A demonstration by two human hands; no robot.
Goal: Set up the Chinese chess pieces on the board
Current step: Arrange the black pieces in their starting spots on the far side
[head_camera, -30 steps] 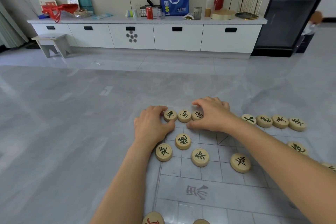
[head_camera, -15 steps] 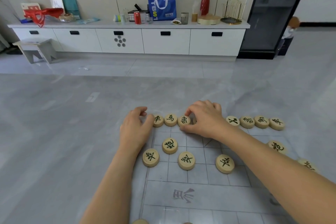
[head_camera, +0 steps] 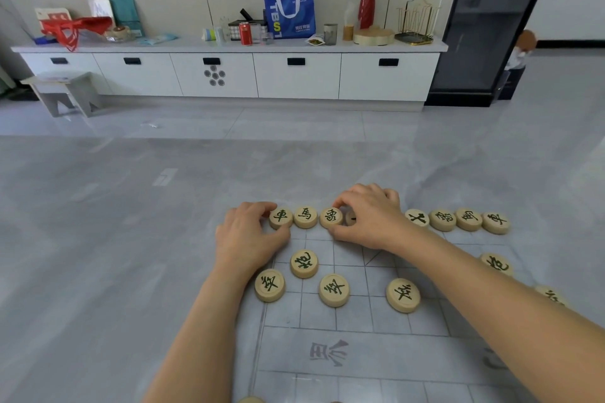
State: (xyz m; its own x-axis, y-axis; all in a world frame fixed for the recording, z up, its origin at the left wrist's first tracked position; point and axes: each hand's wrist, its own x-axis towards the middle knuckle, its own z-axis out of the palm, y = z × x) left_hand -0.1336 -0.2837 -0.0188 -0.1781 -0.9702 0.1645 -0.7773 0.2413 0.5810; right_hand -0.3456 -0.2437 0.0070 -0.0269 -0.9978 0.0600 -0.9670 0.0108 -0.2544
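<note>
Grey tiled floor [head_camera: 98,255] with a thin gridded board [head_camera: 376,350] and a small stool [head_camera: 65,91].

Left hand [head_camera: 245,239], right hand [head_camera: 371,221] bare; forearms [head_camera: 203,321] bare.

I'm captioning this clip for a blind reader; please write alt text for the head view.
Two hands arrange wooden chess pieces in a row along the far edge of a board on a grey floor. The left hand pinches the end piece; the right hand curls over a half-hidden piece.

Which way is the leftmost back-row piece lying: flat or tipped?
Flat, face up: the chariot piece shows its character and sits level with the horse piece; the left hand pinches it.
</note>
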